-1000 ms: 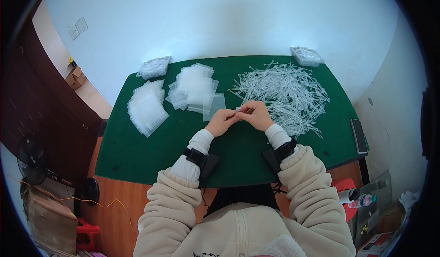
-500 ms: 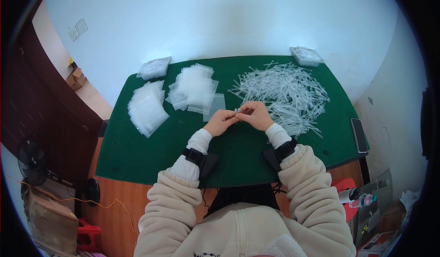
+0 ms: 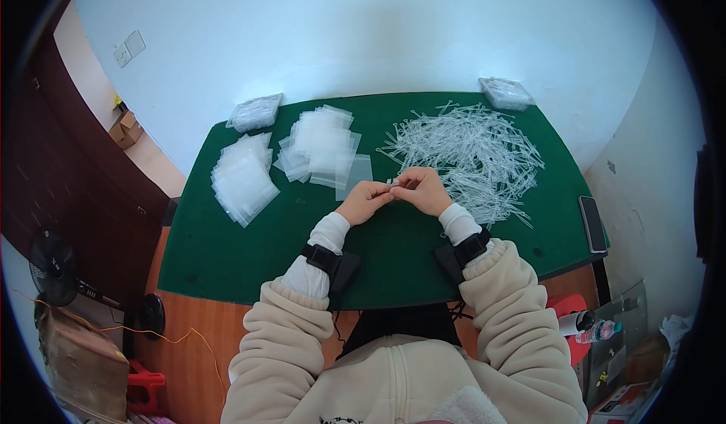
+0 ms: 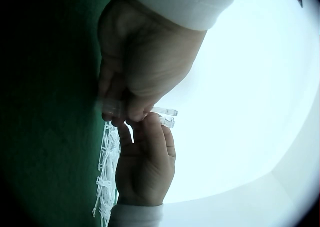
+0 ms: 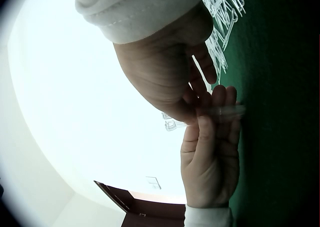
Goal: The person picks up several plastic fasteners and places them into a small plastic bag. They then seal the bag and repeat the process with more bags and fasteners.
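Over the green table both hands meet, fingertips together. My left hand [image 3: 364, 203] pinches a small bundle of clear plastic sticks [image 4: 171, 112], thumb on top; in the right wrist view the bundle's far part [image 5: 230, 110] lies across its fingers. My right hand [image 3: 425, 192] pinches clear sticks too, thumb and fingers meeting beside the left thumb. Two clusters of small looped stick ends stick out past the fingertips in the left wrist view. Fingers hide the middle of the bundle. Just beyond the right hand spreads a large heap of loose clear sticks [image 3: 473, 152].
Zip bags lie in two fanned piles, one at left [image 3: 243, 178] and another mid-table [image 3: 318, 140]; a single bag [image 3: 363, 170] is by the left hand. Filled packs stand at the back left [image 3: 255, 111] and back right [image 3: 507, 93]. A phone [image 3: 593, 224] lies at the right edge.
Both hands stay in nearly the same place with the sticks between them. Only slight finger movement shows, and the stick ends shift a little at the fingertips.
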The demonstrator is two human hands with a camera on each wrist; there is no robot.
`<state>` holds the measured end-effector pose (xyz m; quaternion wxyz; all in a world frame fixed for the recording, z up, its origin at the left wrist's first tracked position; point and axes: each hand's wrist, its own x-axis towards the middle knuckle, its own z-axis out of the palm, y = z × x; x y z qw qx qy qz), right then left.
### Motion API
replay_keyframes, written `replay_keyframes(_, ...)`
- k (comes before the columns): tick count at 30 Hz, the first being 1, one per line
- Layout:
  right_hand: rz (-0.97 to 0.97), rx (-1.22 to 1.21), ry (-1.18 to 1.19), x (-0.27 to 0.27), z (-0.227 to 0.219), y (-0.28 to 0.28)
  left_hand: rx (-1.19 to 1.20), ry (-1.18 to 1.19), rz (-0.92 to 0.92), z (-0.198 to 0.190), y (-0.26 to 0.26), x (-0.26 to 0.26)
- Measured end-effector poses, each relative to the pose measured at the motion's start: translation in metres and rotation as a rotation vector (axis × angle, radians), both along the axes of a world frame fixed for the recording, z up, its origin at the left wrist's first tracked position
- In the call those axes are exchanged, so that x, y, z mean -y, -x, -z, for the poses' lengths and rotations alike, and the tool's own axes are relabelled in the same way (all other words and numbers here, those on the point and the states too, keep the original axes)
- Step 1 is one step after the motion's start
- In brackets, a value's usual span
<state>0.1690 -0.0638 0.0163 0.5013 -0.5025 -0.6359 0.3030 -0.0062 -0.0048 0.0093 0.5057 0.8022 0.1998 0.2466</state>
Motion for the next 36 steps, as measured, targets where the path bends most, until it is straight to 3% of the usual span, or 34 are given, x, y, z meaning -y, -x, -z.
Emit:
replay_keyframes(27, 0.005, -0.011, 0.023, 0.0003, -0.0007, 0.0010, 0.014, -0.022, -0.050, 0.0026, -0.0031, 0.0018)
replay_keyframes(36, -0.029, -0.080, 0.068, -0.0007, 0.0005, -0.0015, 0.026, -0.146, -0.092, 0.0042, -0.0082, 0.0053)
